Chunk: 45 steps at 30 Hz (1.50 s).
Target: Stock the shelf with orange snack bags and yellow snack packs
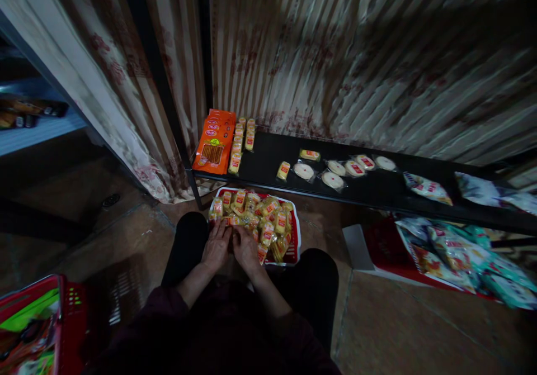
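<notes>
A white-rimmed red basket [298, 235] stands on the floor between my knees, heaped with small yellow wrapped snack packs [280, 222] with red and white labels. My left hand [216, 247] reaches over its near left edge, fingers closed on a wrapped snack pack [232, 220]. Close beside it, my right hand [246, 249] has its fingers bent onto the same spot. The undersides of both hands are hidden, so the exact grip shows only in part.
Orange snack bags [215, 143], rows of yellow packs [236, 148] and round wrapped pastries [304, 170] lie on a low black shelf [268, 150]. A red box [380, 246] of bags is at right, a red shopping basket [69, 324] at lower left. A curtain [335, 56] hangs behind.
</notes>
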Tool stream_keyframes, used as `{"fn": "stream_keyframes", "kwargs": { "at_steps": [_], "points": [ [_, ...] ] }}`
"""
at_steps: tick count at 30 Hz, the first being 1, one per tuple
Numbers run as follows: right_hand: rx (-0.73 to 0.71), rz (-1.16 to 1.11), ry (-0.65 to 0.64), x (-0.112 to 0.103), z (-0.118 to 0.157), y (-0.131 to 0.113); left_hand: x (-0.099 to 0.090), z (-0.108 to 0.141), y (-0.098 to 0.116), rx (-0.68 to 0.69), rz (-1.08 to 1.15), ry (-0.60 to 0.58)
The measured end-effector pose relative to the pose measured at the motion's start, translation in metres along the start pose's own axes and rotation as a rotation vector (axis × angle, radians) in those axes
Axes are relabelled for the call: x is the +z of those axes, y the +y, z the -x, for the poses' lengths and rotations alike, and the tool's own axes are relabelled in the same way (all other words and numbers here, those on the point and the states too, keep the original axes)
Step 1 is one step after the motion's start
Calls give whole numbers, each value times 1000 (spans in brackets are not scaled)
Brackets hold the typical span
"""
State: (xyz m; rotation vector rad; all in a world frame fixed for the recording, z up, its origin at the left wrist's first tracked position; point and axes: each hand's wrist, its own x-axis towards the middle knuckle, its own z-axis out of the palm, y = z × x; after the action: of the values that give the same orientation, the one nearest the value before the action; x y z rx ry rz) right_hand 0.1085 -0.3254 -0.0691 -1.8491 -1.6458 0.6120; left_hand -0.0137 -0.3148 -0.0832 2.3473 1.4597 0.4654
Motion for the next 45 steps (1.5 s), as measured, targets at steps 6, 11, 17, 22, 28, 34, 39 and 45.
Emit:
{"fn": "stream_keyframes", "kwargs": {
  "at_steps": [6, 11, 17, 22, 28, 34, 39, 45],
  "points": [
    [43, -58, 10, 3, -1, 0, 11, -8, 1, 53, 69, 37],
    [71, -99, 52, -1, -9, 3, 8, -14, 6, 61, 76, 59],
    [152, -147, 75, 3, -20, 10, 7, -20, 5, -77, -13, 58],
    [170, -295, 80, 10, -22, 16, 11, -24, 4, -89, 13, 26],
    [99, -398, 99, 3, -25, 15, 12, -33, 7, -104, 157, 31],
    [164, -376, 106, 0, -32, 16, 21, -32, 3, -65, 302, 65],
    [200, -316, 197, 1, -33, 16, 22, -36, 1, -192, 332, 122],
    [231, -218, 110, 0, -37, 13, 24, -37, -5, -194, 357, 74]
  ]
}}
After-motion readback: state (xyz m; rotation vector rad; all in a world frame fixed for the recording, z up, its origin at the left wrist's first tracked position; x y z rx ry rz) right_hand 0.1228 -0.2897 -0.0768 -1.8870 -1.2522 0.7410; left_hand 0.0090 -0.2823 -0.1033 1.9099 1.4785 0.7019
